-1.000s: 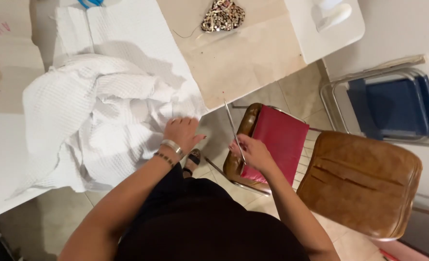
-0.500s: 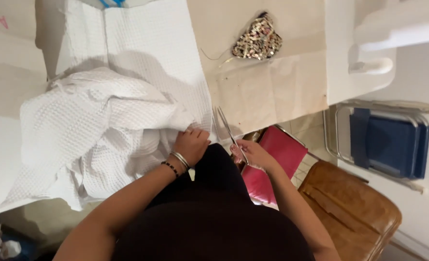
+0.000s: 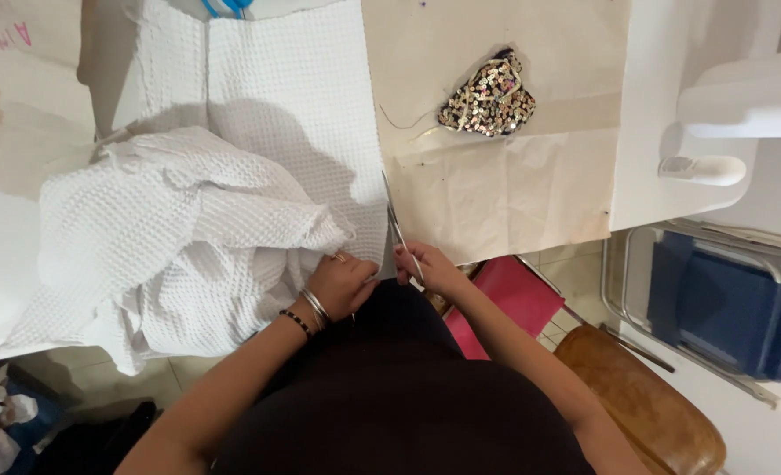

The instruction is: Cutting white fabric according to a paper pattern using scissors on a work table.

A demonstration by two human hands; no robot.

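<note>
A white waffle cloth lies bunched on the left of the table, its flat part stretching far. The left hand pinches its near edge. Just right, the right hand grips scissors along the cloth's right edge. Farther right lie a sequined piece and a brown chair.

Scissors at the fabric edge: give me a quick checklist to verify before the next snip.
1. Scissors held in right hand: ok.
2. Blades lie along the right edge of the white waffle fabric: ok.
3. Left hand pins the fabric near the blades: ok.
4. Left fingers out of the blade path: cannot tell.
5. Sequined piece apart from the cut line: ok.
6. Bunched fabric kept left of the blades: ok.
</note>
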